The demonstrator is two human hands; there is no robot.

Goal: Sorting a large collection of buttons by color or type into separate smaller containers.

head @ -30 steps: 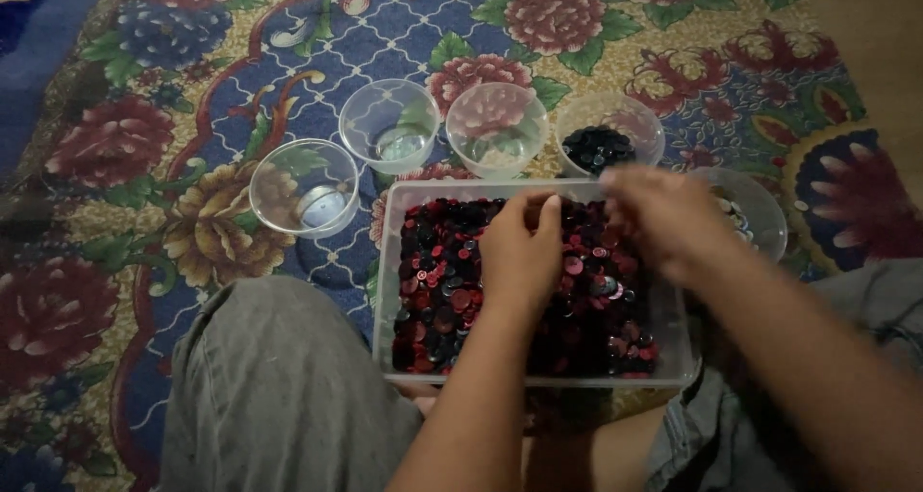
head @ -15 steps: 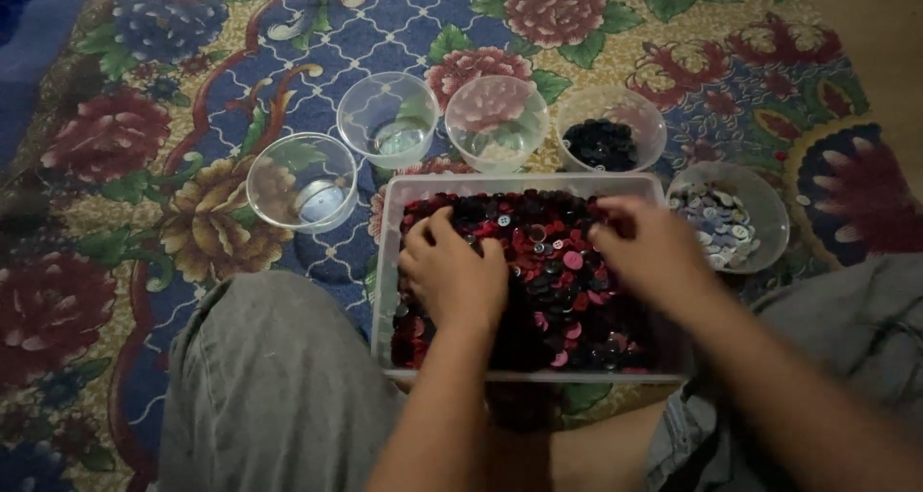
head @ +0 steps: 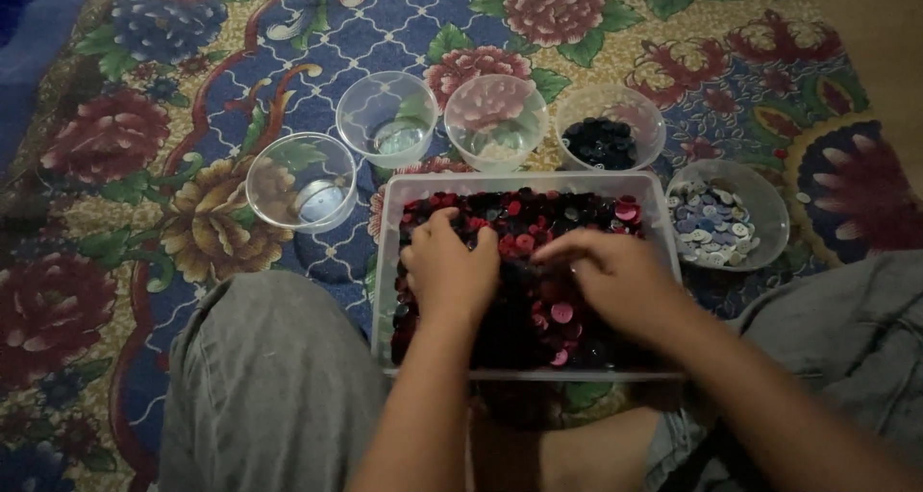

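Note:
A clear rectangular plastic tub (head: 524,180) sits between my knees, filled with red, pink and dark buttons (head: 548,213). My left hand (head: 450,271) rests palm down on the buttons at the tub's left side, fingers curled into the pile. On the right side my right hand (head: 606,281) lies over the buttons with its fingers pointing left and pressed together on them. Whether either hand pinches a button is hidden.
Several round clear bowls stand beyond the tub on a flowered carpet (head: 144,146): two nearly bare ones (head: 301,180) (head: 389,117), one at the middle (head: 495,117), one with dark buttons (head: 609,127), one with pale buttons (head: 726,213). My grey-trousered knees (head: 269,377) flank the tub.
Both hands have drawn back from the tub's far edge toward me and lowered into the buttons. The right hand moved left, closer to the left hand.

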